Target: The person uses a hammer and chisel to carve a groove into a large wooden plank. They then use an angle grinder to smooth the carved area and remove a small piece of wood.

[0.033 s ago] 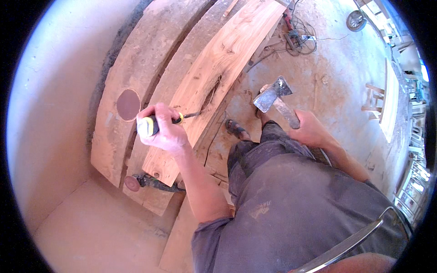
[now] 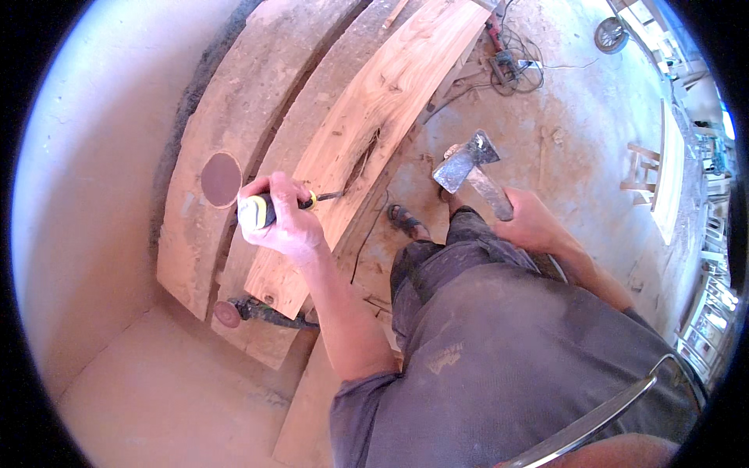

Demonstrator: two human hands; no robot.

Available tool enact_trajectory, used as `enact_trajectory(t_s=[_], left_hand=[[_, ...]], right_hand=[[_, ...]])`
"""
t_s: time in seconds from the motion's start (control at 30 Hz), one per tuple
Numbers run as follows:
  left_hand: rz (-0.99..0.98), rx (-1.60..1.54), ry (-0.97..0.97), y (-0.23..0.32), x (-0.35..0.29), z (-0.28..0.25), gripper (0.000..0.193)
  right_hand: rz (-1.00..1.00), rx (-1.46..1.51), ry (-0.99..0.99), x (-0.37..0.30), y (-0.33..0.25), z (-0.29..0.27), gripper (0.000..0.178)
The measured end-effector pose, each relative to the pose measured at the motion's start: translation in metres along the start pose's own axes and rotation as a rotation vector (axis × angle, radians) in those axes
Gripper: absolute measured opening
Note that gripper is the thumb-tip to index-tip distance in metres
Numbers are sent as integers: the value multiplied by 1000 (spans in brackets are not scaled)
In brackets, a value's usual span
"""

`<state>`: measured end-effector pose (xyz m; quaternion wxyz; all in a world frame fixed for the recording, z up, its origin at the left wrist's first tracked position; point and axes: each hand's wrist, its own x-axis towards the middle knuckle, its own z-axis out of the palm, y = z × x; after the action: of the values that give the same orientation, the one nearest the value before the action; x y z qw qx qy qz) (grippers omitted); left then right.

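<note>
My left hand (image 2: 285, 218) is closed round the yellow-and-black handle of a screwdriver (image 2: 260, 212). Its thin dark shaft points right, with the tip at or just over a long wooden board (image 2: 335, 152), close to a dark split knot (image 2: 363, 164); contact cannot be made out. In my right hand (image 2: 527, 221) is a hatchet (image 2: 468, 168), gripped by its wooden handle, metal head raised clear of the board above the floor near my feet.
The board lies on rough thick planks (image 2: 211, 156), beside a wall. A brown sanding disc (image 2: 221, 180) rests on them, and an angle grinder (image 2: 261, 312) is at the board's near end. Cables and a power tool (image 2: 505, 66) lie on the floor; a wooden frame (image 2: 646, 168) stands at right.
My left hand and the screwdriver have shifted very slightly to the right. The hatchet head has moved a tiny bit left; the board stays put.
</note>
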<state>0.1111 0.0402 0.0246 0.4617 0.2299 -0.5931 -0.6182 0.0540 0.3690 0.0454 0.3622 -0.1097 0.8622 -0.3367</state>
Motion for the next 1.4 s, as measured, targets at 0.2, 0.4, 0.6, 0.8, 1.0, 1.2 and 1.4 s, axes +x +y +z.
enact_trajectory(t_s=[0.2, 0.4, 0.6, 0.8, 1.0, 1.2, 1.4], left_hand=[[4, -64, 24, -3, 4, 1, 10], [72, 59, -123, -3, -4, 5, 10], [82, 92, -169, -2, -4, 5, 14], [182, 220, -192, -14, -13, 13, 17], [349, 239, -329, -24, -8, 10, 8], [-53, 26, -129, -14, -10, -7, 6], [-131, 11, -51, -3, -9, 6, 12]], right_hand=[[-4, -51, -37, 3, 1, 6, 44], [-160, 21, 42, -2, -9, 10, 31], [-361, 10, 216, 5, -59, -11, 27], [-844, 226, 596, -7, -136, -52, 14], [-841, -450, 175, 20, -152, -29, 12], [-639, -341, 20, 20, -137, -5, 25], [-436, 13, 42, 23, -83, 5, 21]])
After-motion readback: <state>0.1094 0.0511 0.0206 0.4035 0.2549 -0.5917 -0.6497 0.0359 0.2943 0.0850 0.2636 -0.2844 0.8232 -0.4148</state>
